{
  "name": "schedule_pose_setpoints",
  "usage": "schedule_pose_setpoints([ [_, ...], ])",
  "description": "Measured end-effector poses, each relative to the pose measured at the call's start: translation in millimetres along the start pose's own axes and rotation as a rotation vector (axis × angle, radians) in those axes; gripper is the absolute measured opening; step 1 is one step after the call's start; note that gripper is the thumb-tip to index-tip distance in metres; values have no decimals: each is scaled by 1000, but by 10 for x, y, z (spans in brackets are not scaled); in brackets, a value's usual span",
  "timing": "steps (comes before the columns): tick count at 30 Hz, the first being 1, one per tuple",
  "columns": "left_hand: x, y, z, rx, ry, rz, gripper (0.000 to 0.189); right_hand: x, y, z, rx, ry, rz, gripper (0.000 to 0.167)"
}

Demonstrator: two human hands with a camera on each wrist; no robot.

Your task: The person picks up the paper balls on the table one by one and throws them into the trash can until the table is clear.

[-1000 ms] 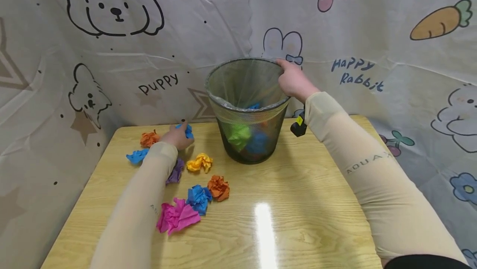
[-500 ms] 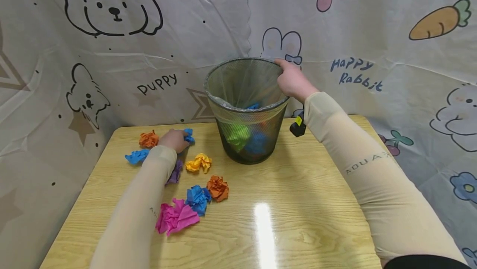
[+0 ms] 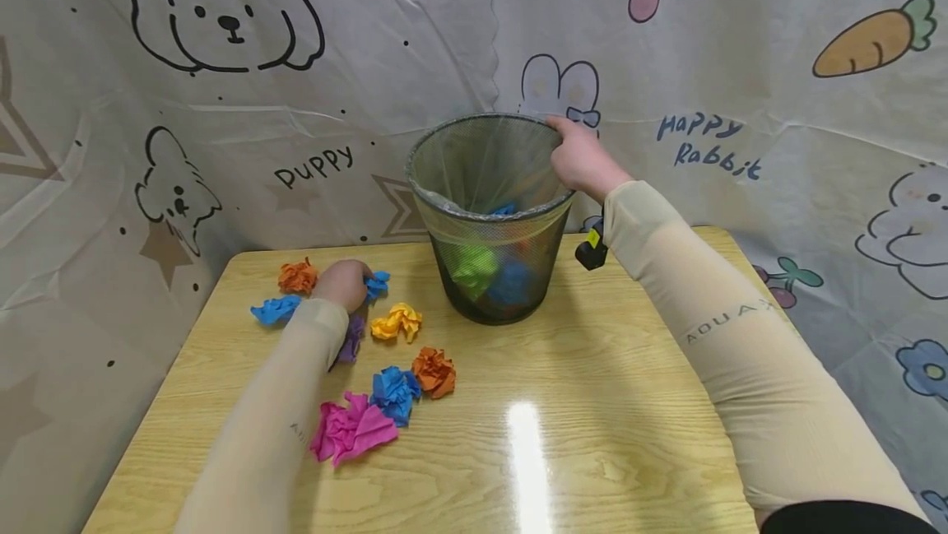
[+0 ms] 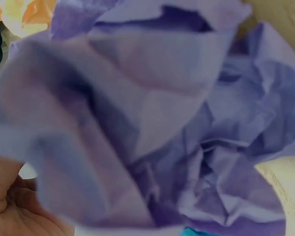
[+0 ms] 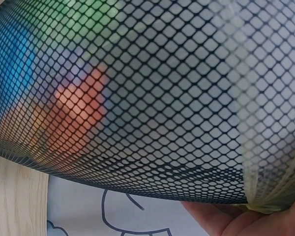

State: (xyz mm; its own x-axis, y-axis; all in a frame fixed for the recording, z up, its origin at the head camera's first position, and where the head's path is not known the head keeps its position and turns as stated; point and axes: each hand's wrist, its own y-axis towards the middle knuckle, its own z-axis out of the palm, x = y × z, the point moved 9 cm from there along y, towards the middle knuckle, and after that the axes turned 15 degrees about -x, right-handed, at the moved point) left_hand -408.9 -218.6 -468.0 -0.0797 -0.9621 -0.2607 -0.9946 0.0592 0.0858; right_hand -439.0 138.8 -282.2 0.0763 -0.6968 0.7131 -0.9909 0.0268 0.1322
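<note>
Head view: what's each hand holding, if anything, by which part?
The right hand grips the round black mesh wastebasket by its right rim. The left hand meets a crumpled blue paper at its left end; any grip is hidden.

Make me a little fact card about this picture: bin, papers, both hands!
Bin: black mesh, upright, lined with a thin bag
Inside bin: green paper, blue paper, orange-red paper
Seen outside bin: two orange balls, three blue balls, purple ball, yellow ball, pink ball
Left hand: at the blue ball nearest the bin; grip unclear
Right hand: holds the bin's rim
</note>
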Motion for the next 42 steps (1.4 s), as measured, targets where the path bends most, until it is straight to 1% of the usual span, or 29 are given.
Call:
schedule_pose_setpoints([
  [4, 5, -24, -78, -33, -33, -4, 37, -18, 10, -3, -3, -3, 5, 71],
  [6, 9, -41, -157, -53, -62, -8, 38, -23, 14, 0, -1, -1, 8, 71],
  [8, 20, -52, -274, -87, -93, -15, 38, -27, 19, 3, 2, 4, 10, 71],
  [11, 35, -50, -506, -146, -137, -18, 36, -9, 22, 5, 5, 7, 6, 71],
  [14, 37, -23, -769, -213, -177, -4, 35, 20, 21, -8, -3, 7, -3, 71],
  [19, -24, -18, -1201, -303, -214, 26, 36, 37, 29, -22, -7, 13, -6, 71],
  [22, -89, -41, -1421, -352, -227, 44, 36, 26, 32, -23, -4, 15, -1, 72],
  [25, -180, -73, -1595, -389, -256, 64, 37, 17, 31, -29, -6, 15, 1, 72],
  [32, -445, -115, -1922, -468, -316, 84, 39, 2, 25, -17, 0, 18, 13, 72],
  [36, -651, -105, -2094, -492, -348, 98, 39, -7, 24, -3, 6, 31, 18, 72],
  [42, -1031, -67, -2289, -505, -352, 152, 37, -25, 27, 16, 5, 37, 22, 72],
])
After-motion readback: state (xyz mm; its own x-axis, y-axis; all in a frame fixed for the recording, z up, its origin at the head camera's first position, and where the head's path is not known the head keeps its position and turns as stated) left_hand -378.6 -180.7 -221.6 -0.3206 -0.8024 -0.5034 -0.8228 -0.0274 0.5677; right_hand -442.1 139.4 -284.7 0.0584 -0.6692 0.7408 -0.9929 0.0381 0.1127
